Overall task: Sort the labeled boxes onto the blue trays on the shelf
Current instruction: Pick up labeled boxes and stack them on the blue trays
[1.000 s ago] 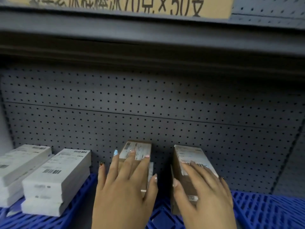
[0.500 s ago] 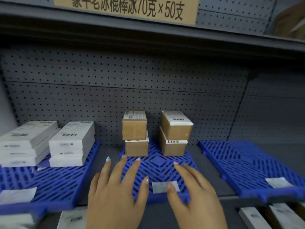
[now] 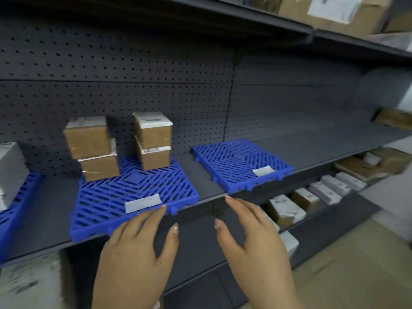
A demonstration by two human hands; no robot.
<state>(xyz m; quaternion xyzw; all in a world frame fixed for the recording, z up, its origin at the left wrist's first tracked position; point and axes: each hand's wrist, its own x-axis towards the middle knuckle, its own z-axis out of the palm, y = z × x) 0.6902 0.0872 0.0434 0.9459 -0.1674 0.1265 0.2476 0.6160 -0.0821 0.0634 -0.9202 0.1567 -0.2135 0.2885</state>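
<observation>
Two stacks of brown labeled boxes stand at the back of the middle blue tray (image 3: 142, 192): a left stack (image 3: 92, 148) with its top box shifted left, and a right stack (image 3: 153, 140). Another blue tray (image 3: 238, 163) to the right carries only a white label. My left hand (image 3: 138, 248) hovers in front of the shelf edge, fingers straight, holding nothing. My right hand (image 3: 252, 239) is beside it, fingers spread and empty. Both hands are well clear of the boxes.
White boxes (image 3: 10, 172) sit on a third blue tray (image 3: 20, 201) at the far left. The lower shelf holds a row of white and brown boxes (image 3: 312, 197). Large cartons (image 3: 330, 12) fill the top shelf. A perforated dark panel backs the shelf.
Both hands have let go of the two brown boxes and drawn back past the shelf's front edge. The view has pulled away and turned right, showing the right tray and lower shelf.
</observation>
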